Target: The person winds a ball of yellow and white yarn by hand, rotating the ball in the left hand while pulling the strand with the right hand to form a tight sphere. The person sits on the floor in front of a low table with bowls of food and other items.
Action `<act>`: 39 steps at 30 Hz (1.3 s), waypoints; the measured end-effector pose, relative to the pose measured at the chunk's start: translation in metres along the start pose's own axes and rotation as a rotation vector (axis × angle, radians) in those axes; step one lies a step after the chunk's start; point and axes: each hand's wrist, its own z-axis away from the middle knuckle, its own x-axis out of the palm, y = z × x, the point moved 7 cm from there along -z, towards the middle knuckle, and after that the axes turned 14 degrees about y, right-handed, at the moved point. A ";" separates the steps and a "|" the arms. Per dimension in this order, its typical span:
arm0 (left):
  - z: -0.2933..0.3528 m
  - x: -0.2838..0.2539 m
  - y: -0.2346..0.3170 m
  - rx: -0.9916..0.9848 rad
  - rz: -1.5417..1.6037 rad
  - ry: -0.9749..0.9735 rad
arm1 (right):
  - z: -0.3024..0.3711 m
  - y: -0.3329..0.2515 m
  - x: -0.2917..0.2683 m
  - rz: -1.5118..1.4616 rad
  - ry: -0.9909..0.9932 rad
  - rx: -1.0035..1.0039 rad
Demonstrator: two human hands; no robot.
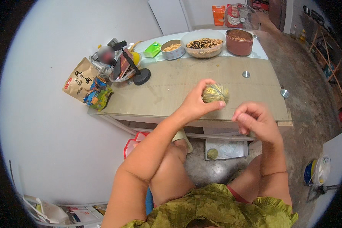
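Note:
A ball of green and yellow yarn (215, 93) is gripped in my left hand (197, 102), held above the front part of the table. My thumb lies along its near side and the fingers curl round its far side. To the right, my right hand (257, 121) is closed in a pinch near the table's front edge, apart from the ball. A thin strand of yarn seems to run to it, though it shows only faintly. Below the table, another green yarn ball (212, 153) lies in a white tray (231, 152) on the floor.
Along the table's (171, 87) far side stand a green box (152, 49), a tin of pale pieces (173, 54), a bowl of mixed kernels (203, 54) and a reddish pot (239, 46). At left are a black stand (141, 77) and a brown printed bag (88, 84).

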 end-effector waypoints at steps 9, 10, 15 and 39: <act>0.033 0.041 -0.002 -0.267 0.253 -0.658 | -0.034 0.024 -0.051 -0.119 0.337 -0.073; 0.035 0.041 -0.003 -0.283 0.296 -0.680 | -0.036 0.027 -0.051 -0.113 0.330 -0.056; 0.040 0.039 0.010 -0.325 0.607 -0.684 | -0.045 0.050 -0.051 -0.060 0.266 0.010; -0.007 -0.017 -0.006 0.095 0.114 0.293 | -0.012 0.040 0.022 0.075 -0.102 0.122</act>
